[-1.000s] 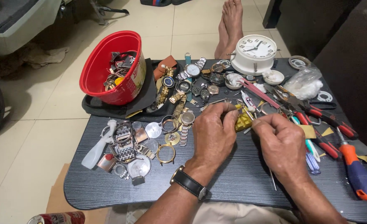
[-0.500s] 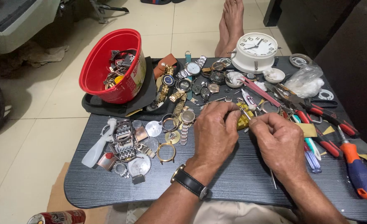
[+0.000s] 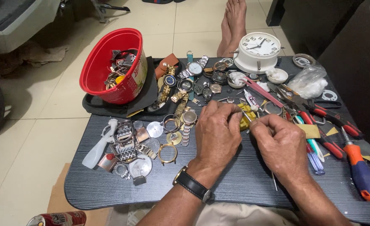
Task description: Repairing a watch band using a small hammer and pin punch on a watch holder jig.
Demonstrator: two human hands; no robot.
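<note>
Little has shifted since before: both hands keep pinching at table centre. Left hand (image 3: 217,133) pinches a small yellow part (image 3: 245,122); right hand (image 3: 279,142), at its 3 o'clock, grips a thin tool (image 3: 246,115). Fine fitting seems underway; steadiness needed next.

yellow piece (image 3: 244,122) mostly hidden by hands
</note>
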